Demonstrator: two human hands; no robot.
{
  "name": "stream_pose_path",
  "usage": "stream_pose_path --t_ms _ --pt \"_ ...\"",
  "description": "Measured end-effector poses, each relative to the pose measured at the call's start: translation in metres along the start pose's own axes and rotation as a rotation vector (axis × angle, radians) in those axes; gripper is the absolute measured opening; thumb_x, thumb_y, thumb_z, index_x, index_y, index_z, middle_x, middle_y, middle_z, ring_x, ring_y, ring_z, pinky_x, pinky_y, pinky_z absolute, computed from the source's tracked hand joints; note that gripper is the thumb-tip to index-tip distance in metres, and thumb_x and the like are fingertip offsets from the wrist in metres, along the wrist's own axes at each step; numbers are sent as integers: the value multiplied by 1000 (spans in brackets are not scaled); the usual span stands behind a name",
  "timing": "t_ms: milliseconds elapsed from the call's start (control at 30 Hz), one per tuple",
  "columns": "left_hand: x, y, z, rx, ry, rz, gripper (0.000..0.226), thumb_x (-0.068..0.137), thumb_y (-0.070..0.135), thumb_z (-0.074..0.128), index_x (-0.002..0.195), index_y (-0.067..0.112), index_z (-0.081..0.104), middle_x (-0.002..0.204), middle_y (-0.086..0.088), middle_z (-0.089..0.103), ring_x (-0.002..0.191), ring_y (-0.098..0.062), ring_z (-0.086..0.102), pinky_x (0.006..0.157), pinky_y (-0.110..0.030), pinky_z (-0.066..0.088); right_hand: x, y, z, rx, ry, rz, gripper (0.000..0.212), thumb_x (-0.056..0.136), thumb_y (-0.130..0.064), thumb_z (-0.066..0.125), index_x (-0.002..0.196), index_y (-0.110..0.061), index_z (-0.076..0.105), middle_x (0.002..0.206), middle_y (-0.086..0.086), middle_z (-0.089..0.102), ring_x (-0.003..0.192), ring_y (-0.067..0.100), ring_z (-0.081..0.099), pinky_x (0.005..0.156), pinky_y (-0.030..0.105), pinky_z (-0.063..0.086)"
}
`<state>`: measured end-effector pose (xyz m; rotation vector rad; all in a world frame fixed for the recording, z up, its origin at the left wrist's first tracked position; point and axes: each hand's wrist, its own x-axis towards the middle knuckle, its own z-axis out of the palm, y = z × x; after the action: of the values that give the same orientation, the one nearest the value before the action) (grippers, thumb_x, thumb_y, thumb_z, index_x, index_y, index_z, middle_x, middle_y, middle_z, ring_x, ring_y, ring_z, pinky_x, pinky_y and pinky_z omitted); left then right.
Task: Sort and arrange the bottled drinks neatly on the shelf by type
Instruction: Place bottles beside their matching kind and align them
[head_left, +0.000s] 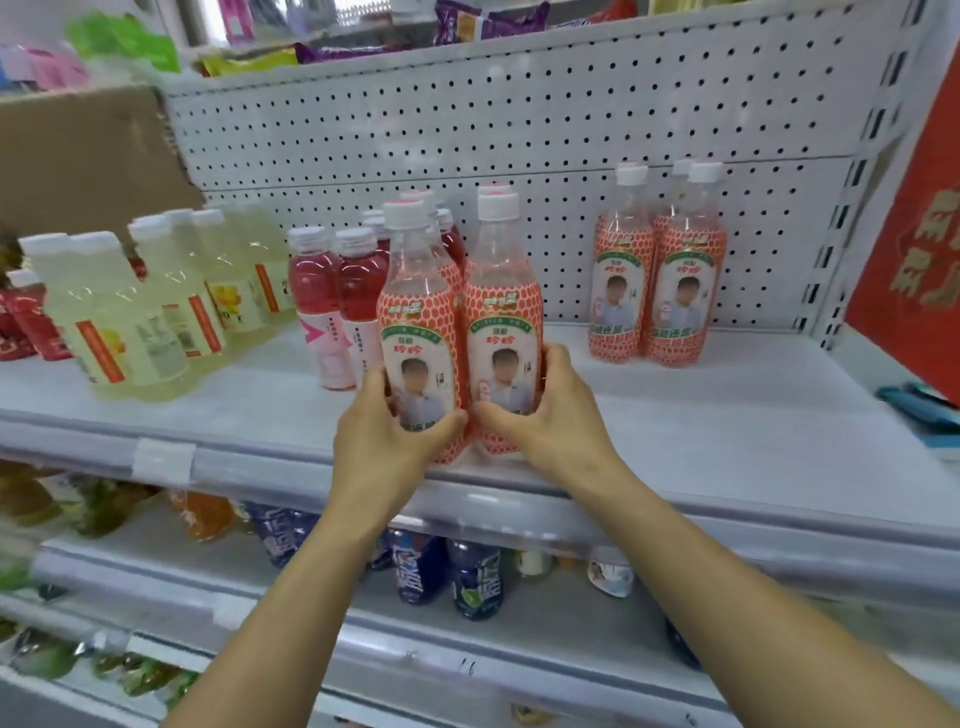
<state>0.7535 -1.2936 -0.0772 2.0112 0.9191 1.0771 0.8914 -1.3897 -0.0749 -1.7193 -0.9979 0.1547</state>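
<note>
Two tall bottles with orange-patterned labels and white caps stand side by side near the front of the white shelf (727, 447). My left hand (387, 436) grips the base of the left bottle (418, 322). My right hand (550, 410) grips the base of the right bottle (501, 312). More of the same bottles stand right behind these two. Another group of matching bottles (657, 275) stands at the back right. Red drinks with pink labels (337, 301) stand just left of the held bottles, and pale yellow drinks (145, 306) stand further left.
A pegboard back wall (519, 130) closes the shelf. Snack packets lie on the shelf above. Dark blue bottles (447, 571) and orange drinks fill the shelf below. A red poster (919, 249) hangs at the right, with a teal object (914, 405) beneath it. A cardboard box (88, 156) sits at the left.
</note>
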Motion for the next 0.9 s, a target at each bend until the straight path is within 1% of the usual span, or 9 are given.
stream_pose_path --t_ms 67,133,200,267,367,500,600,667,900 --pt "-3 5 0 46 -4 41 54 70 36 89 112 28 56 93 26 62 82 16 56 70 -8 44 -3 2 -8 -13 7 13 64 67 -43 84 115 -28 44 111 -9 64 99 12 66 85 42 58" --pt "-9 13 7 63 -23 78 52 69 37 88 108 33 53 89 29 60 79 20 56 62 -4 41 -8 7 -24 -32 30 29 62 69 -41 85 115 -29 45 110 -11 65 99 10 66 86 41 58" --pt "-15 21 20 51 -70 108 53 68 39 88 107 36 52 90 29 61 83 17 58 65 -5 41 -13 14 -47 -51 69 57 61 70 -39 86 116 -30 46 109 -15 64 99 5 64 86 36 58" --pt "-19 32 40 14 -136 143 54 68 41 88 108 38 51 93 27 63 88 11 60 71 -10 46 -15 23 -73 -76 113 87 60 72 -36 87 115 -31 46 103 -21 60 93 -5 60 79 22 55" --pt "-19 51 74 -21 -201 195 53 69 43 85 110 34 52 102 20 66 94 1 62 77 -21 52 -11 37 -108 -112 181 132 60 73 -31 87 116 -26 45 95 -23 54 83 -12 53 65 8 41" --pt "3 68 123 -31 -263 158 55 70 42 84 107 23 47 107 6 62 95 -14 62 79 -34 54 8 57 -135 -111 243 180 61 74 -27 86 121 -20 47 106 -11 59 89 1 59 65 11 42" --pt "27 72 150 -53 -308 133 58 73 40 83 113 19 45 116 1 61 101 -19 62 86 -41 55 26 73 -142 -60 244 201 65 73 -26 86 126 -20 49 117 -6 65 106 13 64 83 30 56" --pt "41 71 160 -53 -326 122 57 77 38 82 115 19 45 119 0 59 105 -21 61 89 -41 53 37 80 -142 -47 238 208 68 72 -27 86 129 -22 48 122 -5 65 110 15 64 92 39 55" --pt "56 67 180 -99 -273 127 58 77 36 82 120 18 47 123 0 58 109 -19 60 89 -35 52 54 93 -135 -38 266 189 68 74 -27 85 130 -19 47 125 -4 63 113 16 62 96 39 54"
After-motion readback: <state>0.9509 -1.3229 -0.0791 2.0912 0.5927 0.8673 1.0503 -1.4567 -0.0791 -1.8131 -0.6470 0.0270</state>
